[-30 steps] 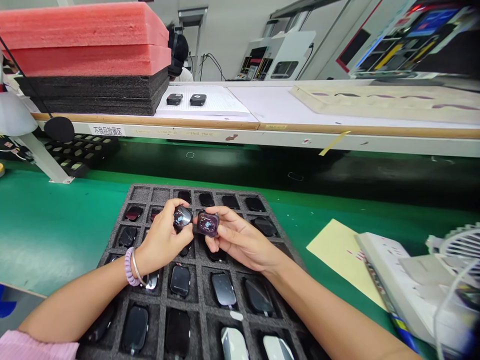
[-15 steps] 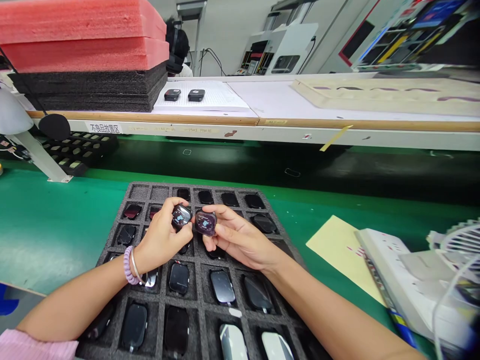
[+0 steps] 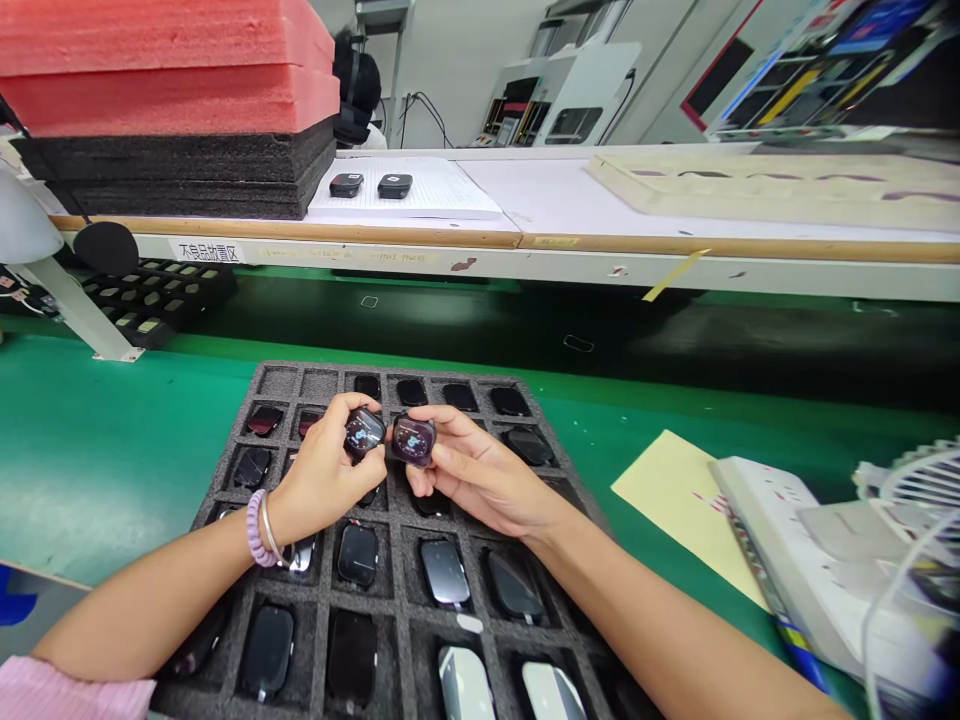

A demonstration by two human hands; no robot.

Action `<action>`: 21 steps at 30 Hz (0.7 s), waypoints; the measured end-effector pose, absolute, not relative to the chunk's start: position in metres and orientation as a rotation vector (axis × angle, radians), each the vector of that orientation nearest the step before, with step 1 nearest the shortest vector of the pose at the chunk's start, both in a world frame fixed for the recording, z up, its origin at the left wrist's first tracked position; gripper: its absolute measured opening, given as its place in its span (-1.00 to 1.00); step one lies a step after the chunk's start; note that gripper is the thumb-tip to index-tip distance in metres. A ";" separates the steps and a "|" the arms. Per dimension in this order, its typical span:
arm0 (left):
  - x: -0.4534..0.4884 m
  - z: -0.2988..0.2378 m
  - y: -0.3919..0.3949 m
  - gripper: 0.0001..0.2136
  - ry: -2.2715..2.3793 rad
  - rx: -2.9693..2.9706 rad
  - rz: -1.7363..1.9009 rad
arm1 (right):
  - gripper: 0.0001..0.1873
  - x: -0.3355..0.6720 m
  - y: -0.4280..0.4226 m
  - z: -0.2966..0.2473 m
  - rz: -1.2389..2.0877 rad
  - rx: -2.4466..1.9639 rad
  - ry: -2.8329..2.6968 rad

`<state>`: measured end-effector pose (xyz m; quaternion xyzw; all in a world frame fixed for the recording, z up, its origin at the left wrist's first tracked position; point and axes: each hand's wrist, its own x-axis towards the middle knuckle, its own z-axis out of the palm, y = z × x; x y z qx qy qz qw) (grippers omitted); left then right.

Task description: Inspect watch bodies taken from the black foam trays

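My left hand (image 3: pixel 334 455) pinches a smartwatch case (image 3: pixel 365 432) with a lit screen, fingers on its top and thumb below. Close beside it, my right hand (image 3: pixel 480 470) grips a second smartwatch case (image 3: pixel 413 440), also lit, between thumb and fingers. Neither watch shows a strap. Both are held face up over a dark grey foam tray (image 3: pixel 401 640) whose square pockets hold several watch cases, such as a black one (image 3: pixel 358 555) and a white one (image 3: pixel 466 682). Some pockets are hidden under my hands and forearms.
Across the back runs a shelf (image 3: pixel 525 243) carrying red foam blocks (image 3: pixel 165 95), two small black watch cases (image 3: pixel 394 186) on lined paper, and a cream tray (image 3: pixel 772 195). A yellow sheet (image 3: pixel 690 510) and a white fan (image 3: pixel 922 480) lie right. A lamp post (image 3: pixel 82 315) stands left.
The two watches stay side by side in my hands, tilted very slightly differently. The view has shifted a little; nothing was picked up or put down.
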<state>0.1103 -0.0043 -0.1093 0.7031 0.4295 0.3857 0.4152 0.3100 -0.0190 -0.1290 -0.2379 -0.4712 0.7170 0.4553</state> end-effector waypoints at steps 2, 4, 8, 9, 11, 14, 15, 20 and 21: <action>0.110 -0.110 -0.004 -0.67 1.075 1.780 0.993 | -0.54 0.310 -0.019 -0.129 1.768 -0.591 -1.157; 0.110 -0.111 -0.004 -0.67 1.071 1.769 0.997 | -0.56 0.310 -0.019 -0.129 1.772 -0.581 -1.160; 0.109 -0.113 -0.005 -0.64 1.069 1.724 0.969 | -0.59 0.309 -0.019 -0.129 1.788 -0.526 -1.147; 0.109 -0.113 -0.005 -0.64 1.068 1.723 0.965 | -0.60 0.309 -0.020 -0.129 1.790 -0.515 -1.143; 0.109 -0.114 -0.005 -0.65 1.059 1.736 0.971 | -0.62 0.309 -0.020 -0.129 1.791 -0.505 -1.146; 0.109 -0.114 -0.005 -0.68 1.041 1.758 0.989 | -0.62 0.310 -0.021 -0.129 1.788 -0.519 -1.155; 0.109 -0.114 -0.005 -0.68 1.039 1.754 0.989 | -0.62 0.310 -0.021 -0.129 1.787 -0.522 -1.155; 0.109 -0.115 -0.005 -0.66 1.034 1.724 0.991 | -0.64 0.310 -0.020 -0.130 1.795 -0.494 -1.162; 0.108 -0.115 -0.005 -0.66 1.026 1.730 0.990 | -0.65 0.310 -0.020 -0.130 1.798 -0.484 -1.164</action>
